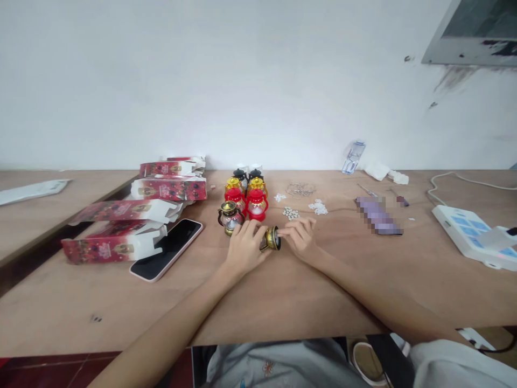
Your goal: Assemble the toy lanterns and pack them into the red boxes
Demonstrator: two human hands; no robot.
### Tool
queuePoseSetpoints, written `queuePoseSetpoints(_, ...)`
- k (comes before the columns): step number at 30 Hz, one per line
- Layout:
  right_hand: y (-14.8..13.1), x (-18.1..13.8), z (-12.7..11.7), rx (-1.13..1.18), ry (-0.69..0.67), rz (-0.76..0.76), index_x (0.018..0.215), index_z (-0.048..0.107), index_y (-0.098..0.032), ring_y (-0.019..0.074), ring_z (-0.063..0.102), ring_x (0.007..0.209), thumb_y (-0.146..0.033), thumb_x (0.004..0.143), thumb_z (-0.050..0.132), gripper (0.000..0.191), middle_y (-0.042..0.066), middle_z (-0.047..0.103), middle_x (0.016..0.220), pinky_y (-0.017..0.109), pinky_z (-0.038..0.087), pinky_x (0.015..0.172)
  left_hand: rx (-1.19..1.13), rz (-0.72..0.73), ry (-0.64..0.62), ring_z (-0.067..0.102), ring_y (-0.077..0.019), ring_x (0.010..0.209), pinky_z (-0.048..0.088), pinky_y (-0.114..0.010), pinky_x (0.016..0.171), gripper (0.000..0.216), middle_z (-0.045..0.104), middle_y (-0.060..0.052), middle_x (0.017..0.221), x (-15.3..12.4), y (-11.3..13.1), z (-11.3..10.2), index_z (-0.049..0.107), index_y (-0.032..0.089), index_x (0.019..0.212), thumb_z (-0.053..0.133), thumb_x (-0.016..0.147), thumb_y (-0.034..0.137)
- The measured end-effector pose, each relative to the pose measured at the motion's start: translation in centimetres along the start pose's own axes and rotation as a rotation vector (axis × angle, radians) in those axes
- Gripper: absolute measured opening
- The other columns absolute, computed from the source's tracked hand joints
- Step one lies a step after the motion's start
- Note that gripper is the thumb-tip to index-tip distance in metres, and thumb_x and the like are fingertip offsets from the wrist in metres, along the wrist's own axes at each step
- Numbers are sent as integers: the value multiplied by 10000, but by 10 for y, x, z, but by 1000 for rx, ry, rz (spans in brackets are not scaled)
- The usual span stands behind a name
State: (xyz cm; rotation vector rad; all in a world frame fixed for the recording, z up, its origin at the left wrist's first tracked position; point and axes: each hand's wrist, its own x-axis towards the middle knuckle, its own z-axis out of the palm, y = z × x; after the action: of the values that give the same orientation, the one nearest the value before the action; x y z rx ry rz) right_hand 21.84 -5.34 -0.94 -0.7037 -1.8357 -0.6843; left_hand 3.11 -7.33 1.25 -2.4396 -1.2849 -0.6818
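Note:
My left hand (pixel 246 247) is wrapped round a small bronze-coloured lantern (pixel 274 238), tipped on its side with its base facing right. At that base are the fingertips of my right hand (pixel 301 240), pinched together; anything between them is too small to make out. Just beyond my left hand another bronze lantern (pixel 231 216) stands upright. Behind it are red lanterns (pixel 257 205), gold lanterns (pixel 257 186) and black lanterns (pixel 256 174) in two columns. Several small round pieces (pixel 291 213) and white pieces (pixel 319 207) lie beyond my right hand.
Opened red boxes (pixel 169 188) and a phone (pixel 167 250) lie on the left. A heap of thin wire-like pieces (pixel 301 189) is further back. To the right are a screwdriver (pixel 367 190), a purple, partly blurred object (pixel 377 215) and a power strip (pixel 472 234) with a cable.

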Motion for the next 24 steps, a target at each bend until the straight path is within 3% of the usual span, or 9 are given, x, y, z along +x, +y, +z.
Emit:
queuePoseSetpoints(3,3,-1,2,179,-38,89,752,630,-210,153,519,753,-275,907,522,199,11,634,692,312,328,722,-13,23,14,546,-249,870,371,-358,737,339,595,-98,973,-1,-1,1,604,154,1009,630,718,326)
queuePoseSetpoints(11,21,8,9,454,-338,209,775,617,-203,169,559,824,-394,885,526,238,30,645,850,330,383,788,39,57,22,548,-257,874,361,-370,740,282,613,-101,986,1,-9,-5,612,173,1001,600,748,296)
queuePoseSetpoints(14,55,24,12,271,-540,306,867,635,-213,180,572,895,-357,928,444,247,37,664,896,322,400,805,12,28,42,555,-263,888,365,-376,748,321,616,-100,1001,1,-8,-8,600,179,1039,614,736,287)
queuePoseSetpoints(16,85,35,15,-75,-767,422,963,642,-209,188,561,966,-324,943,404,264,55,670,980,313,394,831,-5,11,53,560,-267,907,370,-374,761,339,619,-104,1008,1,-8,-7,589,171,1058,614,740,283)
queuePoseSetpoints(20,137,43,20,-262,-915,492,909,686,-124,288,558,987,-214,883,463,241,168,670,993,384,380,817,-72,-27,74,576,-260,907,389,-360,774,361,628,-101,1030,0,-7,-6,558,160,1090,607,759,297)
queuePoseSetpoints(24,154,29,30,-306,-1022,496,841,690,-118,297,557,992,-150,827,499,195,178,669,981,384,361,823,-150,-33,74,593,-256,916,404,-348,785,415,635,-94,1044,-1,-5,-5,516,164,1136,612,756,299)
